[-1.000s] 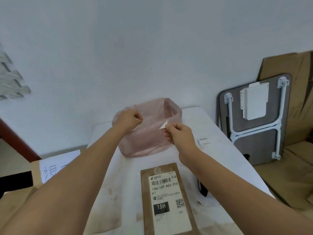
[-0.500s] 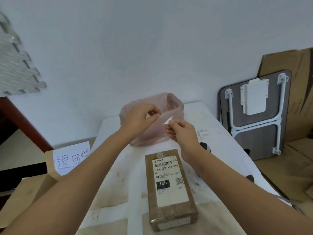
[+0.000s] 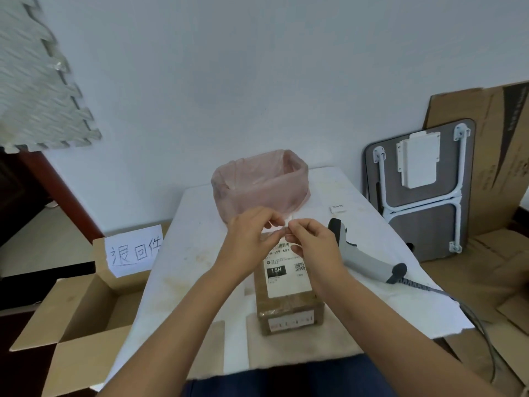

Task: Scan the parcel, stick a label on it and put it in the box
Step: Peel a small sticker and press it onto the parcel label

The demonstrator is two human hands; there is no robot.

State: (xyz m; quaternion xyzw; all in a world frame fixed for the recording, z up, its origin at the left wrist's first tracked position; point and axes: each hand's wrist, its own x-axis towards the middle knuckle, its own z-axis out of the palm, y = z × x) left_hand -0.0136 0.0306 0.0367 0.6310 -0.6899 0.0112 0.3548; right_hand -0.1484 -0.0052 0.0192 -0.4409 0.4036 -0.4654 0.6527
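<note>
A brown cardboard parcel [image 3: 289, 308] with a white shipping label lies on the white table [image 3: 183, 270], its far end hidden by my hands. Above that end, my left hand [image 3: 249, 239] and my right hand [image 3: 312, 242] meet fingertip to fingertip, pinching a small white sticker label [image 3: 287, 229] between them. A grey handheld scanner [image 3: 360, 253] lies on the table just right of my right hand. An open cardboard box [image 3: 77, 313] with a handwritten paper sign [image 3: 133, 252] stands on the floor at the left.
A bin lined with a pink plastic bag [image 3: 260, 184] stands at the table's far end. A small white label [image 3: 337, 208] lies to its right. A folded table [image 3: 420, 190] and flattened cardboard [image 3: 498, 156] lean against the wall at the right. The scanner cable trails off the right edge.
Both hands have come back from the pink bag toward me and now meet over the parcel's far end. The view has tilted down, bringing the scanner and the open box into sight.
</note>
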